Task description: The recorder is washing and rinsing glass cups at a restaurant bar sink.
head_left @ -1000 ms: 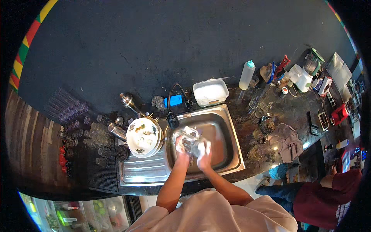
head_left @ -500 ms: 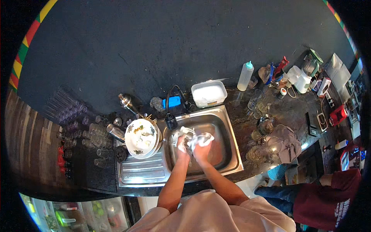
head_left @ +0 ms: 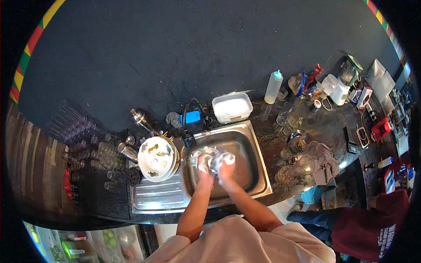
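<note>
Both hands are together over the steel sink (head_left: 252,186), covered in white suds. My left hand (head_left: 204,168) is closed on the left side of a foamy bundle (head_left: 214,158). My right hand (head_left: 226,168) curls round its right side, blurred by motion. Foam and fingers hide what lies between them, so its kind cannot be made out. A black faucet (head_left: 188,139) hangs just behind my left hand. Left of the sink, a stack of white plates (head_left: 154,161) with food scraps on top stands by the ribbed drainboard (head_left: 155,196).
A white tub (head_left: 232,107) of suds and a blue sponge (head_left: 191,117) sit behind the sink. Drinking glasses (head_left: 287,173) and a grey cloth (head_left: 324,164) lie on the right counter. More glasses (head_left: 105,155) crowd the left. A person in maroon (head_left: 364,230) stands at right.
My hands keep rubbing at the foamy bundle over the sink, the right one shifting slightly. The whole view has moved a little, so the counter things appear farther left.
</note>
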`<state>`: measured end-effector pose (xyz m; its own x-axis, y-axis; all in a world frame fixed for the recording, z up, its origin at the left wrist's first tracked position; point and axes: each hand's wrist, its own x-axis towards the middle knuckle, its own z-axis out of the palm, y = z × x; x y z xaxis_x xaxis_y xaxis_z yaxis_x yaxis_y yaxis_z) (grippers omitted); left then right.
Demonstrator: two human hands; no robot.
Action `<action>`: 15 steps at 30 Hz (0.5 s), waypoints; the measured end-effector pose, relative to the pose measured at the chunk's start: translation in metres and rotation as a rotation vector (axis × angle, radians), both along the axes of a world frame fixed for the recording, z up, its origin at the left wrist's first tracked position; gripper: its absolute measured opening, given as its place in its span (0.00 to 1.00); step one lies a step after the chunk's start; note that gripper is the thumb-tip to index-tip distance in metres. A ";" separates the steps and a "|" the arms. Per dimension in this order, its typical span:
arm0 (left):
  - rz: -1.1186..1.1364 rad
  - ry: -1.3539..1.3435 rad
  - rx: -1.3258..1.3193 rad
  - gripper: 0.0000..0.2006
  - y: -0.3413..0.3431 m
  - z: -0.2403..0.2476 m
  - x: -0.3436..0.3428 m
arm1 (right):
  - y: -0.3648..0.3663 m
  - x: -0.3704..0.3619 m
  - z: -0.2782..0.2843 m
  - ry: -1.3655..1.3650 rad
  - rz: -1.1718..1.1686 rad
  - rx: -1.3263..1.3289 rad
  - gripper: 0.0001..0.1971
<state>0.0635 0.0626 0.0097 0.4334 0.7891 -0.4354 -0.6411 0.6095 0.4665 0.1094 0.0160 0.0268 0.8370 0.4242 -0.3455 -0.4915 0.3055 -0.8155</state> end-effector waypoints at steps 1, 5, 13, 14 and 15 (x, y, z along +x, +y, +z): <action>-0.080 0.030 0.005 0.15 -0.002 0.013 0.007 | -0.002 -0.003 -0.033 -0.258 0.040 0.072 0.15; -0.120 -0.116 0.005 0.17 -0.005 0.036 -0.006 | -0.033 -0.006 -0.006 -0.767 0.198 -0.105 0.16; -0.044 -0.014 -0.032 0.16 -0.001 0.011 0.000 | -0.010 0.013 -0.025 -0.157 0.132 -0.168 0.10; -0.039 -0.009 0.011 0.16 0.004 0.009 0.001 | -0.015 0.003 -0.010 -0.117 0.200 -0.225 0.10; -0.074 -0.118 0.100 0.15 0.008 0.008 -0.007 | -0.020 -0.016 -0.023 -0.229 0.184 -0.227 0.11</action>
